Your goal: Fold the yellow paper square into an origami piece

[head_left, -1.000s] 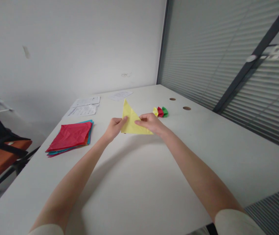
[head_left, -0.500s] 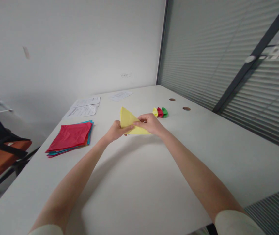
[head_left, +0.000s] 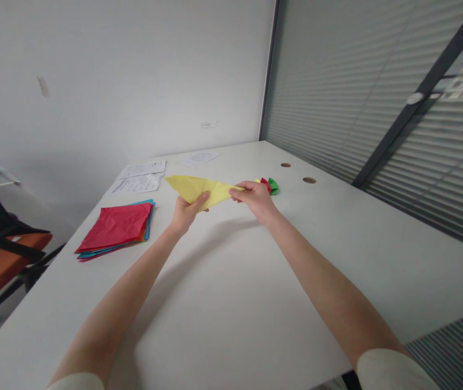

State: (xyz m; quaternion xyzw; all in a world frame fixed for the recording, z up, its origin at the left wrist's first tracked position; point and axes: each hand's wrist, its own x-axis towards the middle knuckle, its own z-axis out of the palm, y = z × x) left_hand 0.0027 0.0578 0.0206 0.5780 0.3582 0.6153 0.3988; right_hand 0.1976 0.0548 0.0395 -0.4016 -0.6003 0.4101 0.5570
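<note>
Above the white table a folded sheet of yellow paper is held up between both hands. My left hand is closed on its lower edge, with the thumb lying on the near face. At the sheet's narrow right end, my right hand pinches the tip between thumb and fingers. The sheet's wide, pointed end reaches out to the left. Just behind my right hand lie small folded pieces, a red one and a green one; a yellow one beside them is mostly hidden.
A stack of coloured sheets, red on top, lies at the table's left. Printed papers rest behind it. Two round holes pierce the tabletop near the blinds on the right. An orange chair stands off the left edge.
The yellow paper has turned, its point swinging from upward to the left. My left hand has shifted slightly, and my right hand has moved from the sheet's middle to its right tip.
</note>
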